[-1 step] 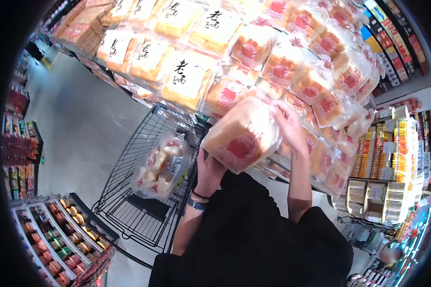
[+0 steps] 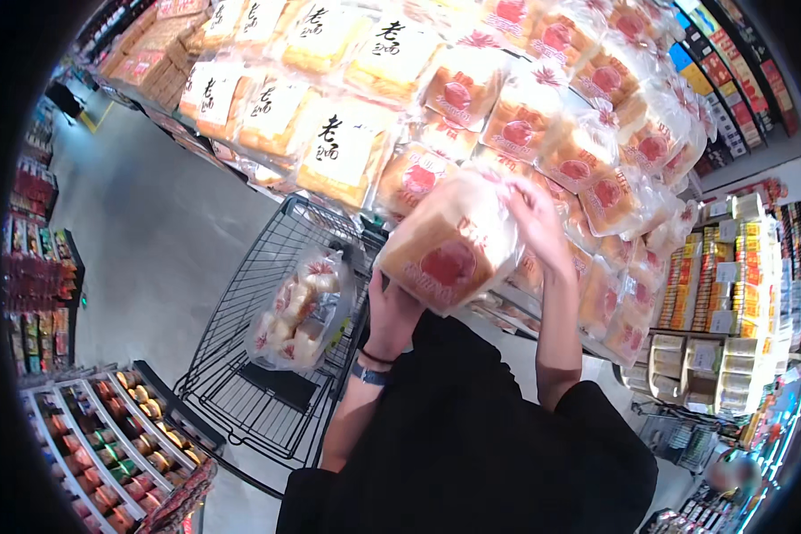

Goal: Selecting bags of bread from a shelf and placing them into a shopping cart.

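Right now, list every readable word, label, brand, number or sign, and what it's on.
Not copying wording or brands; print locations only:
Held loaf: red characters and a round red emblem.
White-label packs: large black characters.
Stacked loaves: similar red print.
Bagged rolls: any print too small to read.
Yellow boxes: too small to read.

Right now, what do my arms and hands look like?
Your left hand is gloveless, with a thin dark band and what looks like a blue-grey watch at its wrist; your right hand is bare. Black sleeves leave both forearms uncovered.
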### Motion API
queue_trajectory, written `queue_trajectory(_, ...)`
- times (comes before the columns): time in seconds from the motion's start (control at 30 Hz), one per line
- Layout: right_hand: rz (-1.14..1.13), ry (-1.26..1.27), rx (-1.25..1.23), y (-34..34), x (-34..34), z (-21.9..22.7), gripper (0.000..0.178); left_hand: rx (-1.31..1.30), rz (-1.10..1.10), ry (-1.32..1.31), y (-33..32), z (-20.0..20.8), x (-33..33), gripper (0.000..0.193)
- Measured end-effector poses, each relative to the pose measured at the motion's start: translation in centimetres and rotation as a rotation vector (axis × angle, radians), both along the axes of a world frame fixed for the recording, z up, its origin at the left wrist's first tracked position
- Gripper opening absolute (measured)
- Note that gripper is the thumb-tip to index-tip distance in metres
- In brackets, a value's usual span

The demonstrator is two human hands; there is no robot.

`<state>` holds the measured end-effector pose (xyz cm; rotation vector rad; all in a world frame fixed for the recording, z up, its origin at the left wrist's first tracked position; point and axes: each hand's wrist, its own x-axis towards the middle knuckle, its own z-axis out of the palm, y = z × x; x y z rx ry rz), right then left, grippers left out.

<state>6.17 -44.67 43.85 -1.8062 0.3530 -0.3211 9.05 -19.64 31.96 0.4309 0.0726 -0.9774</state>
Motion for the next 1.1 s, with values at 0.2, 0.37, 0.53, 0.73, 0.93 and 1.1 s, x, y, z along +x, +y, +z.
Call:
queue_trajectory(0.2,0.11,0.053,-0.313,-10.3,8.5,1.9,0.025,-0.174,0.042,0.052,-11.3,1.7,4.6,0.075)
queue_trajectory(0.37,0.081,0.098,-0.646,-15.1,16.3,0.2,0.029,-0.182,0.207,0.102,-17.7,0.0,9.0,0.075)
queue_trajectory(0.53,0.034,-0.065,-0.855,-14.2,18.4,-0.7,0.027,-0.189,0.331,0.073,-20.4,-1.9,12.5,0.076)
queue_trajectory(0.73,-0.056,-0.275,-0.923,-14.9,19.2,-3.8,0.024,-0.109,0.341,0.062,-21.4,-2.5,13.6,0.076)
queue_trajectory(0.93,-0.034,-0.389,-0.828,-15.6,16.9,-4.2,0.027,0.193,0.238,-0.133,-20.5,-1.4,13.5,0.073)
queue_trajectory(1.1,-0.114,-0.61,-0.567,-12.2,10.3,-1.9,0.027,0.452,0.393,-0.257,-19.2,-2.8,12.5,0.069)
